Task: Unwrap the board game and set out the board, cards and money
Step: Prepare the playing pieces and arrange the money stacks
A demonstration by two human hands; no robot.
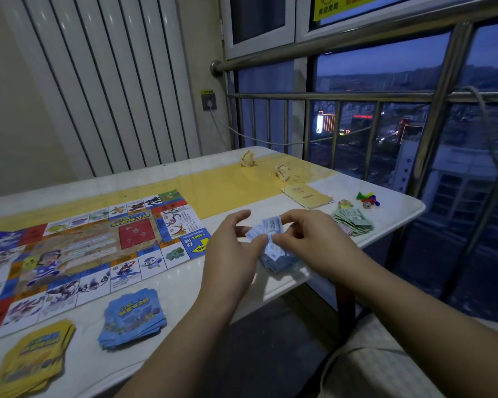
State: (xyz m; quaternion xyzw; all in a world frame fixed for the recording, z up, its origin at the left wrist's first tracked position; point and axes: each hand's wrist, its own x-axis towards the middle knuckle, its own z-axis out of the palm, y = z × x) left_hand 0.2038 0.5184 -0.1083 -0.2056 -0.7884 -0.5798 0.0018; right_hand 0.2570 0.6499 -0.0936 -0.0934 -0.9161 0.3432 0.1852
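Both hands, left hand (236,239) and right hand (302,234), pinch the blue money (270,242) over the table edge (285,285). One loose pinch and notes could flutter floorward.

A stack of blue banknotes (273,248) is pinched between the left hand (236,248) and right hand (308,237); the board (84,254) is spread flat on the table (227,196); blue cards (133,320) are stacked beside it.

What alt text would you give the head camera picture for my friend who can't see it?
A left hand and a right hand pinch blue play money at a white table. The game board lies flat at left, a blue card stack and a yellow card stack near it, green play money at right.
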